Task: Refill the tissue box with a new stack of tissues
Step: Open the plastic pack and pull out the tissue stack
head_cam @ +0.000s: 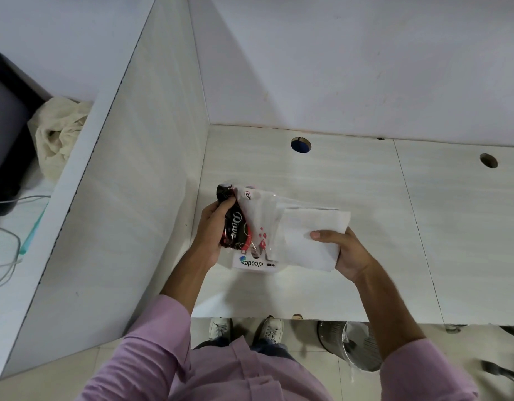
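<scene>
You are standing at the white table (365,192) and holding the new pack above it with both hands. Your left hand (212,227) is gripping the dark printed end of the plastic wrapper (251,218); its fingers (227,201) are curling round the top of that end. Your right hand (348,253) is pinching the stack of tissues (305,253), with the thumb lying on top of it and the other fingers going under it, where you cannot see them. The stack of tissues is white and folded. Its right part is sticking out of the wrapper and its left part is still lying inside the clear plastic.

The tissue box (251,264) is standing on the table just under the wrapper, near the front edge. Only a white strip of it, with the printed word "code", is showing; the rest is hidden by the wrapper and your left hand.

A white partition (140,169) is closing the table on your left. Two round holes (300,145) are sitting near the back wall. A bin (351,345) is standing on the floor under the table edge, beside your shoes (271,328).
</scene>
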